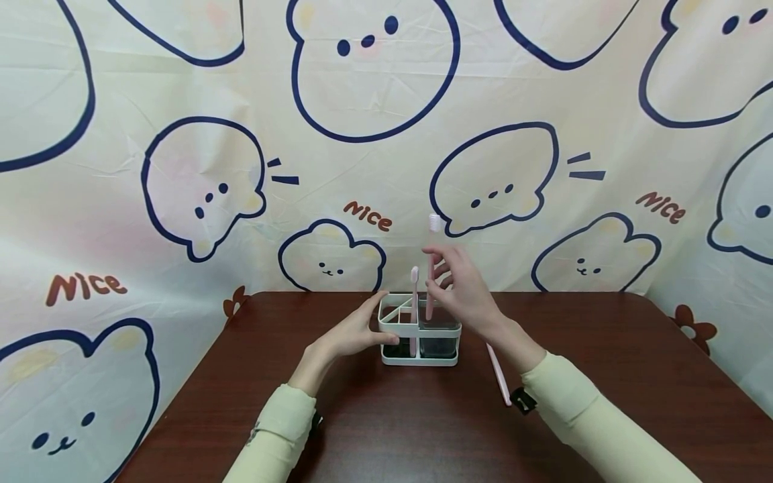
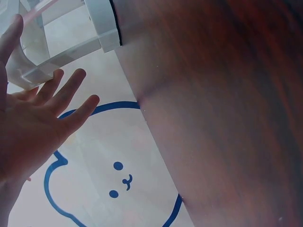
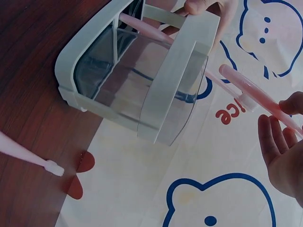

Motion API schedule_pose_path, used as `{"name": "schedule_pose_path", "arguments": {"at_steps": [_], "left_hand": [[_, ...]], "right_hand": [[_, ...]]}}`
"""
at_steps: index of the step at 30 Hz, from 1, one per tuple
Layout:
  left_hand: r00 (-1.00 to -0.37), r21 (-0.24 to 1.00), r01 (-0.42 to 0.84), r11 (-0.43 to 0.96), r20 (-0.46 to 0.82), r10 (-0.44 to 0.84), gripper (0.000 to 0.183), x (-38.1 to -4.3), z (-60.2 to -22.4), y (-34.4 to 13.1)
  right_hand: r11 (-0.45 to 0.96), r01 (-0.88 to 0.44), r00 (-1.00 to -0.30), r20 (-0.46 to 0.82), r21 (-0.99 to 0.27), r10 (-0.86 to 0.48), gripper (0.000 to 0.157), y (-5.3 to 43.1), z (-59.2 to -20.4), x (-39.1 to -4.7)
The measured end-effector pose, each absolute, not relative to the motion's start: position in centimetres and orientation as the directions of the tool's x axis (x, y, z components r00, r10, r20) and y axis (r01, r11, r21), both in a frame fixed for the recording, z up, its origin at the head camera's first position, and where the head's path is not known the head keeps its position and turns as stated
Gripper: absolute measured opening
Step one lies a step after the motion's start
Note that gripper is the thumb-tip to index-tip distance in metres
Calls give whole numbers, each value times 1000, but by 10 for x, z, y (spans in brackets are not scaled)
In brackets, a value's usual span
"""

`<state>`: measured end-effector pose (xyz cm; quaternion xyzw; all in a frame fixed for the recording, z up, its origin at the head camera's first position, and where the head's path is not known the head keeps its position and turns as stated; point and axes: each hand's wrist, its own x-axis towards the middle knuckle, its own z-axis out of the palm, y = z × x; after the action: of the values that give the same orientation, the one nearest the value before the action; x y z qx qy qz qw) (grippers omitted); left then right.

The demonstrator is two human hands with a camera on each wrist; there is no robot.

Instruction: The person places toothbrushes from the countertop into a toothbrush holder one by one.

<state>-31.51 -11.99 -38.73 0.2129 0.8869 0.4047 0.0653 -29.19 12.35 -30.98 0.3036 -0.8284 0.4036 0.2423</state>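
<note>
A pale toothbrush holder (image 1: 437,333) with divided compartments and a clear cup stands on the table. My left hand (image 1: 353,329) spans its left side, thumb at the front and forefinger at the back rim. In the left wrist view the other fingers (image 2: 78,101) spread loosely beside the frame. My right hand (image 1: 459,285) pinches a pink toothbrush (image 1: 430,268) upright, bristles up. Its handle end overlaps the holder's right compartment in the head view; in the right wrist view the held toothbrush (image 3: 246,87) shows apart from the rim. Another pink toothbrush (image 1: 414,302) stands in a left compartment.
A third pink toothbrush (image 1: 498,376) lies on the brown table (image 1: 386,429), right of the holder and beneath my right forearm. Close behind the table's far edge hangs a light cloth (image 1: 404,174) printed with cartoon animals.
</note>
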Motion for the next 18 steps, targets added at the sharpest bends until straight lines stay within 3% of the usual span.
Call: {"name": "schedule_pose_path", "arguments": {"at_steps": [18], "left_hand": [[-893, 758, 332, 561, 61, 446, 93, -317, -388, -120]], "right_hand": [[527, -718, -655, 699, -455, -288, 44, 102, -322, -296]]}}
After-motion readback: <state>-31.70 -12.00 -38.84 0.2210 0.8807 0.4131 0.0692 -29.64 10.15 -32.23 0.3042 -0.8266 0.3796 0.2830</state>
